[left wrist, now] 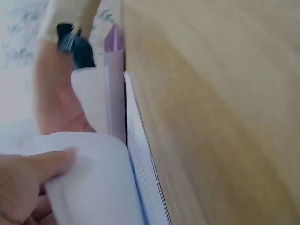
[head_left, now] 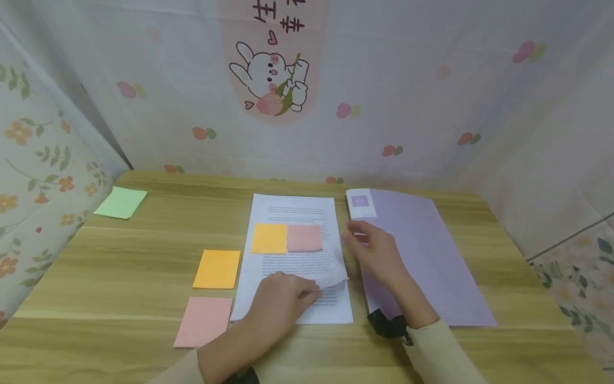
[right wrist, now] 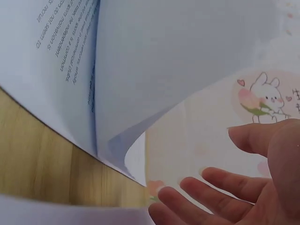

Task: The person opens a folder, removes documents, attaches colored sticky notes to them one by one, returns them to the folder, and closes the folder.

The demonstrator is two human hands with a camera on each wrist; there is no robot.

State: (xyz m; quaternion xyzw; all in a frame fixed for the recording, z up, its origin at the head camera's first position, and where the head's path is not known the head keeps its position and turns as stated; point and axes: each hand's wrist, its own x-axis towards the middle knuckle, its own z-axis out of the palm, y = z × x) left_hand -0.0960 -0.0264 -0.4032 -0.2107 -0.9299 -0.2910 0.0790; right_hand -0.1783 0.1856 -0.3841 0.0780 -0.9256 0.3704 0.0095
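Observation:
A stack of printed sheets (head_left: 331, 213) lies on the wooden table, with a yellow sticky note (head_left: 268, 238) and a pink sticky note (head_left: 305, 238) side by side across its upper part. My left hand (head_left: 280, 301) pinches the lower edge of the top sheet (left wrist: 93, 187) between thumb and fingers, and that sheet curls up off the pages below. My right hand (head_left: 376, 253) hovers beside the stack's right edge, over the purple folder (head_left: 422, 250). In the right wrist view its fingers (right wrist: 220, 187) are spread, relaxed and hold nothing.
Left of the stack lie an orange sticky pad (head_left: 217, 269) and a pink sticky pad (head_left: 203, 320). A green sticky pad (head_left: 121, 202) sits at the table's far left corner. Behind the table hangs a patterned curtain (head_left: 384, 80).

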